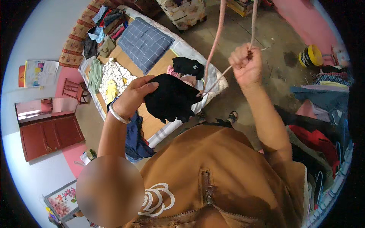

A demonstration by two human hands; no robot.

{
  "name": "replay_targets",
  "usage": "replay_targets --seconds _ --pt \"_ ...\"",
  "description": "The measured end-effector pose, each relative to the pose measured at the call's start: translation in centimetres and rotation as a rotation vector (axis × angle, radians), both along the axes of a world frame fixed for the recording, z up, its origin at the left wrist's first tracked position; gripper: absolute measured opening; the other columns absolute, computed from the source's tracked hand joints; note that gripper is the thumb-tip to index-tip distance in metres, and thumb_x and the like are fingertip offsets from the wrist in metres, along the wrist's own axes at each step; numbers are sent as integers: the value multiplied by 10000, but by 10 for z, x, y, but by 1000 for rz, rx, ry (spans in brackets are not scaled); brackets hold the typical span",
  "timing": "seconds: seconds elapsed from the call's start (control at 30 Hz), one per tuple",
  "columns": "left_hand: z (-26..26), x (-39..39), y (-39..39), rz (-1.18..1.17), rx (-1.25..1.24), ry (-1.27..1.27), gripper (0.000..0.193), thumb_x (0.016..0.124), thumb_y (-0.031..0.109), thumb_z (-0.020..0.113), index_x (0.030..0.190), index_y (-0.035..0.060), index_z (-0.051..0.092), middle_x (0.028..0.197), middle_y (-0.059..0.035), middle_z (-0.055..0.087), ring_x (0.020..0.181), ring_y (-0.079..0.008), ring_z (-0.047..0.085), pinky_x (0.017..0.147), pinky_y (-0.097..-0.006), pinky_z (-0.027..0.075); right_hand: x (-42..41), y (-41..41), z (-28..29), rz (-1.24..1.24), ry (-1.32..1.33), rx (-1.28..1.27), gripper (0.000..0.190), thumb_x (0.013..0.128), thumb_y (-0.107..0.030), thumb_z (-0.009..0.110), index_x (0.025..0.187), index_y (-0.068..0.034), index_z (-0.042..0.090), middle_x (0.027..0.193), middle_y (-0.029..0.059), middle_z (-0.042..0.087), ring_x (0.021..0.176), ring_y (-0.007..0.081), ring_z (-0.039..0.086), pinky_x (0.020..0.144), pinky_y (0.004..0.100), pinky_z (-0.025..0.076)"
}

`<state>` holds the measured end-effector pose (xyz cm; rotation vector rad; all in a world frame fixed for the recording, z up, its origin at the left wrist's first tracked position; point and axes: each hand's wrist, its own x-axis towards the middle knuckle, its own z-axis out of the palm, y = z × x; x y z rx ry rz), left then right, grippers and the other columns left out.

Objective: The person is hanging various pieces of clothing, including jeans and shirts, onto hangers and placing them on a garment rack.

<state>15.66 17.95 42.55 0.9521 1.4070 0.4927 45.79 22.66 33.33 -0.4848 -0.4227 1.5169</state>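
My left hand (pixel 137 89), with a light bangle at its wrist, grips the edge of a bunched black cloth item (pixel 171 98) held up over the bed (pixel 156 128). On the right, my right hand (pixel 246 61) is closed around a thin pinkish cord (pixel 221 75). The cord's lower end meets the right edge of the black cloth, though how it is fixed there cannot be told. Two longer stretches of cord run up out of view, one down to the cloth, the other to my right hand.
On the bed lie a checked blue pillow (pixel 146 42), piled clothes (pixel 107 28), a patterned white garment (pixel 114 71) and a black folded garment (pixel 188 67). Dark blue clothing (pixel 137 139) hangs at its near edge. A yellow bucket (pixel 310 56) and hanging clothes (pixel 313 134) are at right.
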Motion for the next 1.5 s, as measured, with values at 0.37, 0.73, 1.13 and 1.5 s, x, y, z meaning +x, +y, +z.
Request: replay_targets --seconds 0.37,0.73,1.13,1.5 --pt "30 -29 -36 33 62 -112 339 895 140 521 1167 -61 510 1000 -58 629 875 -119 594 809 -244 460 -90 -6 -51 22 -23 136 352 850 -238 394 539 -83 336 472 -5 243 440 103 221 440 256 204" --pt "-83 -114 5 -593 619 1082 208 813 252 574 885 83 670 828 -124 665 779 -294 629 705 -353 498 -70 9 2 -11 -1332 828 342 887 -253 484 650 -8 456 561 66 410 532 126 385 506 298 351" --pt "-64 -59 66 -277 760 710 230 726 301 652 855 119 710 811 -146 664 751 -320 636 738 -379 505 15 18 86 36 -1889 545 399 916 -339 408 694 -22 507 591 117 463 551 238 454 569 345 402" --pt "-67 -11 66 -215 955 737 230 713 278 650 797 67 690 681 -122 656 606 -236 646 624 -340 513 59 -12 108 11 -2171 656 409 927 -319 341 697 -16 492 639 190 515 634 371 521 614 435 406"
